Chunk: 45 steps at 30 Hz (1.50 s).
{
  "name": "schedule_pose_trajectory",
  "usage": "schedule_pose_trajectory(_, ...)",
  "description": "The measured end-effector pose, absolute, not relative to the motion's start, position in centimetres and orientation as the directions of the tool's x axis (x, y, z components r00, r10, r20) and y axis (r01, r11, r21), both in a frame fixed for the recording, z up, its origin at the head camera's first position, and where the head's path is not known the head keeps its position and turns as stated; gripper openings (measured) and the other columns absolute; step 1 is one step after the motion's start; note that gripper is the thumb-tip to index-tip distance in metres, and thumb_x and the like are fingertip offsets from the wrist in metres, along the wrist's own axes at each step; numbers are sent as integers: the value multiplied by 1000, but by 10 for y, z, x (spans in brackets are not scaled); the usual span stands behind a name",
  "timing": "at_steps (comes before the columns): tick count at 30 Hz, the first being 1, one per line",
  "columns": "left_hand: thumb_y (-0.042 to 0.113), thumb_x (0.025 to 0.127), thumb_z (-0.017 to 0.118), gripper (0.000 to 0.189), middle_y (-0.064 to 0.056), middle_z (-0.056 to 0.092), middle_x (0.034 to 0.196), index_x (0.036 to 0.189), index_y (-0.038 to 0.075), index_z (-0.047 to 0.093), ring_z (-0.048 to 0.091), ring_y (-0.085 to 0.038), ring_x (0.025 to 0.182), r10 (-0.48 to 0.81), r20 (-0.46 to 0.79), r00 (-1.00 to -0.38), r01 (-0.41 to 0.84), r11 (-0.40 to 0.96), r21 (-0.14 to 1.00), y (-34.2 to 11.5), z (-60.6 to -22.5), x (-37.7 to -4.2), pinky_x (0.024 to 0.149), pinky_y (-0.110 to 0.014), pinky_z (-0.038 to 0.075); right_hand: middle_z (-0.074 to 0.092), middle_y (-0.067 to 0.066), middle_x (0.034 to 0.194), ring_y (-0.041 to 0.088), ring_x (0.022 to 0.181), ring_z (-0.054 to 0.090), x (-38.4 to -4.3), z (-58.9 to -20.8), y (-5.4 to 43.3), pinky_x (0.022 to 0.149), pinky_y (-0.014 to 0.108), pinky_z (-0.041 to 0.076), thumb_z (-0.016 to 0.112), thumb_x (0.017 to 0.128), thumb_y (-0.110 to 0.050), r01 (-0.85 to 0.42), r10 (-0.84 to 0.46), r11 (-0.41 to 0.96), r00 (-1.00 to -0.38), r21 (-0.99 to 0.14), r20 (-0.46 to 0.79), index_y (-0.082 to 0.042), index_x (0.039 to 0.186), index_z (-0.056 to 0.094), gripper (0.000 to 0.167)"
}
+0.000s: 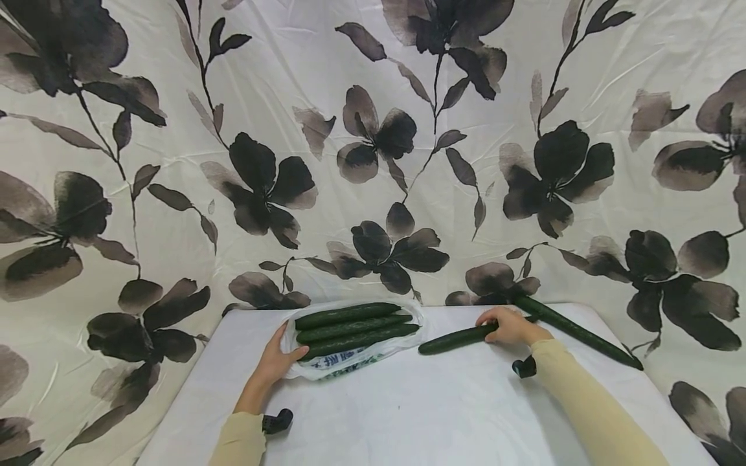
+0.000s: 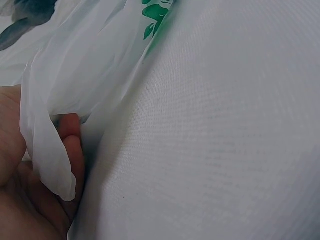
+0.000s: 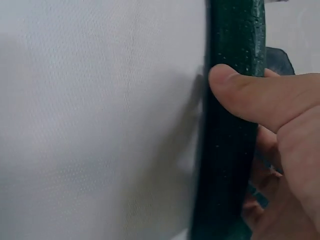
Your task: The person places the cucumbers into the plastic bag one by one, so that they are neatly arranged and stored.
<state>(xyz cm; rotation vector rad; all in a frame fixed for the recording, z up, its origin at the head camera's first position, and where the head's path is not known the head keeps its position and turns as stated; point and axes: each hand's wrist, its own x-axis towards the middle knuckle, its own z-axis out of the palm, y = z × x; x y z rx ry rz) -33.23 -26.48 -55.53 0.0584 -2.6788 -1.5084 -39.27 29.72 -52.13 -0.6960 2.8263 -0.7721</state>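
A clear plastic bag [image 1: 340,371] with green and blue print lies on the white table, three cucumbers [image 1: 355,329] side by side in it. My left hand [image 1: 275,360] holds the bag's left end, thumb on the near side. In the left wrist view, a fold of the bag [image 2: 47,145] passes between thumb and curled fingers [image 2: 74,145]. With thumb and fingers, my right hand [image 1: 508,325] grips a single cucumber [image 1: 454,340] right of the bag. The right wrist view has the thumb across this cucumber [image 3: 232,160]; the fingers are partly hidden behind it.
Another cucumber [image 1: 583,333] lies slanted along the right side of the table [image 1: 408,421], beyond my right hand. A floral cloth [image 1: 373,194] hangs behind the table's back edge. Dark wrist cameras [image 1: 278,421] stick out from both wrists.
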Motion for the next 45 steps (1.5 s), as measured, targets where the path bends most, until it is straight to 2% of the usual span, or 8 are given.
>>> schedule_pose_trajectory(3,20,86,76,91,-26,21,155,154,3,18,15,-45,142,-65,34,-997,-5,516,857,-264,-554,-333,112,-59,15,62,0,95,19,86,54,-387,-521,298,84,48,45,79,78,-7,-367,-499,726,-863,-581,-78,-13,106,69,30)
schedule_pose_trajectory(7,18,86,75,91,-26,21,155,154,3,18,15,-45,142,-66,34,-997,-4,505,863,-264,-553,-332,112,-60,13,60,4,101,21,88,52,-375,-522,299,80,42,45,74,84,-6,-370,-547,661,-833,-653,-81,-11,114,67,32)
schedule_pose_trajectory(11,17,86,75,90,-25,21,155,154,4,18,15,-45,142,-70,36,-997,-3,498,867,-264,-554,-333,112,-60,13,60,4,104,21,89,52,-364,-526,299,79,39,45,71,87,-7,-402,-564,605,-825,-687,-14,-12,123,65,36)
schedule_pose_trajectory(16,15,85,75,90,-26,21,155,154,3,18,14,-46,141,-67,35,-997,-4,500,866,-263,-554,-333,112,-61,13,59,5,99,20,86,50,-348,-531,300,76,34,43,69,89,-6,-444,-557,554,-827,-705,84,-10,125,63,36)
schedule_pose_trajectory(19,15,85,75,91,-26,21,155,154,3,18,14,-46,141,-69,35,-997,-4,504,864,-263,-555,-333,112,-61,13,60,4,102,19,88,50,-341,-533,298,77,32,43,69,89,-7,-465,-537,554,-833,-690,130,-9,124,63,36)
schedule_pose_trajectory(26,18,85,76,92,-26,21,155,155,5,17,14,-46,141,-72,35,-997,-7,510,860,-262,-557,-333,111,-62,13,60,12,105,23,86,51,-327,-533,285,72,33,45,68,88,1,-552,-523,503,-807,-665,274,2,120,61,34)
schedule_pose_trajectory(33,16,85,76,92,-26,20,155,154,4,16,14,-46,142,-74,38,-997,-5,509,861,-262,-554,-332,112,-61,12,59,-1,101,13,86,50,-319,-523,262,72,30,44,73,84,-1,-607,-494,462,-782,-646,381,-12,121,65,39)
schedule_pose_trajectory(45,16,85,77,92,-25,21,155,154,5,18,15,-45,142,-71,44,-997,2,503,864,-263,-554,-331,112,-60,13,58,-4,102,18,94,49,-318,-500,207,80,37,42,73,83,1,-613,-475,460,-781,-642,406,-17,121,67,42)
